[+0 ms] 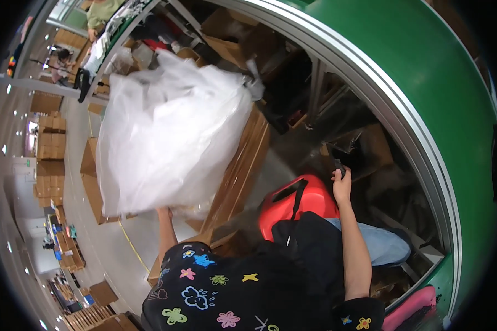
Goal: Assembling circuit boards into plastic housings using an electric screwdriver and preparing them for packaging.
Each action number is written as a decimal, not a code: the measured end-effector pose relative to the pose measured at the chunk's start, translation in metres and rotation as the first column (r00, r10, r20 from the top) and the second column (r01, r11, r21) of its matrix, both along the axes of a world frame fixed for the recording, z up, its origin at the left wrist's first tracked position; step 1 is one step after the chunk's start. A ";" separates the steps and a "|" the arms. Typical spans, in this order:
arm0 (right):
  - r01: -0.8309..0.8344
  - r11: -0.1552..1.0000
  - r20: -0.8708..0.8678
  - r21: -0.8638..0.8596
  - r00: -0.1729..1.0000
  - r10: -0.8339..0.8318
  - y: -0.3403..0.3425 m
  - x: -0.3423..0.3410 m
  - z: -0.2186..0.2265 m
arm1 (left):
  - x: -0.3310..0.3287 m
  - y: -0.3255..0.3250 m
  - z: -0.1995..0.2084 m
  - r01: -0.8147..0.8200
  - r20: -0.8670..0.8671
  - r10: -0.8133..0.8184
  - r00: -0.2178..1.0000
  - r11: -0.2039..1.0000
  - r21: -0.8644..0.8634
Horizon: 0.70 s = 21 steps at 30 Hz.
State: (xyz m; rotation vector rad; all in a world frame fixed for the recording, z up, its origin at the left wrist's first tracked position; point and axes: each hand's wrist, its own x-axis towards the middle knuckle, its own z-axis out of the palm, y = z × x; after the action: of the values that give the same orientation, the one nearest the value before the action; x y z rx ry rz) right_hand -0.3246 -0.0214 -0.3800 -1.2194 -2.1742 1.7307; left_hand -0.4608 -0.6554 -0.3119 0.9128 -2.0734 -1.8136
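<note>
A large, puffy white translucent plastic bag (176,127) fills the view's left middle, above an open cardboard box (240,171). My left hand (163,212) reaches up to the bag's lower edge; the bag hides its fingers, so its grip does not show. Over on the right, my right hand (342,185) is closed around a small dark object (338,164), too small to name. It is raised beside a red plastic stool (298,201) and in front of an open carton (373,144) under the table.
A green table (403,60) with a metal edge curves along the right. Another open carton (229,36) sits beneath it. Stacked boxes (51,143) stand far left on the grey floor. Two other people are at the upper left, one in a green top (100,12).
</note>
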 end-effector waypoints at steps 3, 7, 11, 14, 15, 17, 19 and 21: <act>-0.070 0.998 -0.049 -0.011 0.996 0.069 -0.006 -0.016 0.011 | -0.009 -0.048 -0.019 0.131 0.088 -0.125 0.988 0.989 -0.069; -0.087 0.996 -0.098 -0.005 0.991 0.086 0.000 -0.022 0.019 | -0.006 -0.058 0.003 0.252 0.300 -0.157 0.941 0.917 -0.309; -0.091 0.994 -0.018 0.054 0.996 0.092 0.020 0.005 0.013 | -0.008 0.011 0.074 -0.511 -0.436 0.299 0.849 0.676 -0.531; -0.016 0.997 0.107 0.070 0.994 0.009 0.032 0.033 -0.029 | -0.035 0.090 0.149 -0.258 -0.398 -0.252 0.882 0.450 -0.855; -0.024 0.997 0.109 0.070 0.994 0.016 0.033 0.038 -0.036 | -0.042 0.114 0.174 -0.129 -0.303 -0.462 0.834 0.370 -0.920; 0.068 0.998 0.126 -0.017 0.990 -0.065 0.039 0.041 -0.042 | -0.056 0.173 0.221 0.173 0.149 -0.565 0.811 -0.011 -0.985; 0.066 0.997 0.072 -0.037 0.995 -0.063 0.030 0.028 -0.021 | -0.071 0.171 0.225 0.624 0.493 -0.486 0.722 0.148 -0.767; -0.050 0.997 -0.063 0.057 0.997 0.054 0.022 0.017 -0.003 | -0.065 0.144 0.205 0.934 0.835 -0.419 0.357 0.191 -0.304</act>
State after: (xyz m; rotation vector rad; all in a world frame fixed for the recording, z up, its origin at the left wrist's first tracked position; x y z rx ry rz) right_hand -0.3079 0.0002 -0.3827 -1.0883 -2.2195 1.6926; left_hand -0.5263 -0.5113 -0.1071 0.0873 -3.7224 -0.4028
